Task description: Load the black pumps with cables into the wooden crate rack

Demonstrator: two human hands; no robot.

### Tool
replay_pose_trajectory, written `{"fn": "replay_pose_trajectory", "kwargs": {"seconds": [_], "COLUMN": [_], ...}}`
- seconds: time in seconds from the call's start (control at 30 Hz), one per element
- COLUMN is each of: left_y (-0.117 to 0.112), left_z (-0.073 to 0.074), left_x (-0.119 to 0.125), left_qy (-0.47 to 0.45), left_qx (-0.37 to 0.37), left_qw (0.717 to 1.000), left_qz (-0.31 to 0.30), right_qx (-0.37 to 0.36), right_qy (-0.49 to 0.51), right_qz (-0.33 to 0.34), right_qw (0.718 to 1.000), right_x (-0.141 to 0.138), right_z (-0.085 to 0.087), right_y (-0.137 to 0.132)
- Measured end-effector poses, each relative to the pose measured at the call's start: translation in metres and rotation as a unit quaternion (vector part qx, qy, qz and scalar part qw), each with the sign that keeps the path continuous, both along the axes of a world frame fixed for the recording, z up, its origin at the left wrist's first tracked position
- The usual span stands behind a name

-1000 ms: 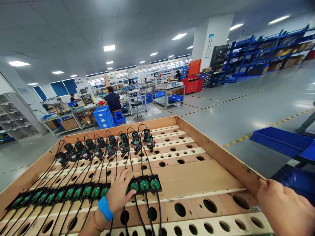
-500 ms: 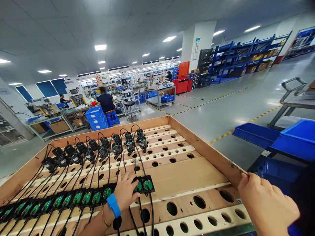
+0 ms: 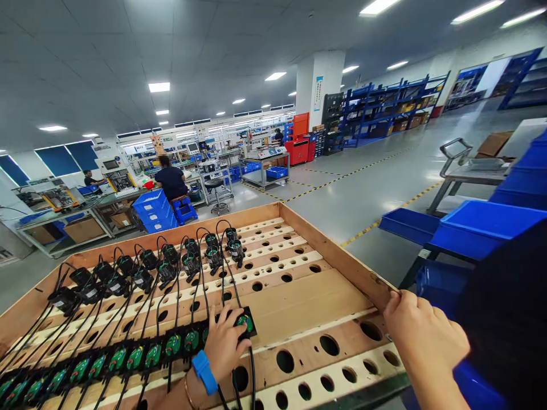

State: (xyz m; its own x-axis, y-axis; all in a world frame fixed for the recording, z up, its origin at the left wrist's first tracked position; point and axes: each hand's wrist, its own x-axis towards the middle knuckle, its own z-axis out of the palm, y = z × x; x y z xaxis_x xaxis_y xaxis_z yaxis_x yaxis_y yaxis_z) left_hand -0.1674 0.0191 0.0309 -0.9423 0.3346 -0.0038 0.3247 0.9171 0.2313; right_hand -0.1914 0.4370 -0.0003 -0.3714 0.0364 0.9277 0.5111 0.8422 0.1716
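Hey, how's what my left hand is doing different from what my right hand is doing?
The left hand lies flat on the black plugs inside the wooden tray; the right hand grips the tray's right rim. The left wrist wears a blue band; the right shows none. Both touch the same tray.

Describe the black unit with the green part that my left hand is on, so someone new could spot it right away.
Start at the big wooden tray full of round holes. Along its near side runs a row of black units with green centres, each with a black cable. Yours is the unit at the right-hand end of that row, the only one under the fingers of the left hand, which wears a blue wristband.
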Motion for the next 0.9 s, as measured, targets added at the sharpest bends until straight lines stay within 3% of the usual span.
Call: {"fn": "replay_pose_trajectory", "kwargs": {"seconds": [0.13, 0.4, 0.63, 0.9], "left_y": [-0.003, 0.004, 0.017, 0.021], "left_z": [0.004, 0.005, 0.0, -0.005], "left_x": [0.001, -0.005, -0.006, -0.006], "left_qy": [-0.004, 0.011, 0.006, 0.018], "left_qx": [0.02, 0.06, -0.04, -0.045], "left_qw": [0.999, 0.997, 0.999, 0.998], "left_qz": [0.04, 0.05, 0.036, 0.049], "right_qx": [-0.017, -0.029, -0.036, -0.05], "right_qy": [-0.01, -0.029, -0.034, -0.05], "right_qz": [-0.01, -0.012, -0.012, -0.024], "right_qw": [1.0, 0.999, 0.999, 0.997], "right_x": [0.0, 0.004, 0.007, 0.006], "right_z": [0.003, -0.001, 0.001, 0.0], "right_y": [0.001, 0.002, 0.002, 0.003]}}
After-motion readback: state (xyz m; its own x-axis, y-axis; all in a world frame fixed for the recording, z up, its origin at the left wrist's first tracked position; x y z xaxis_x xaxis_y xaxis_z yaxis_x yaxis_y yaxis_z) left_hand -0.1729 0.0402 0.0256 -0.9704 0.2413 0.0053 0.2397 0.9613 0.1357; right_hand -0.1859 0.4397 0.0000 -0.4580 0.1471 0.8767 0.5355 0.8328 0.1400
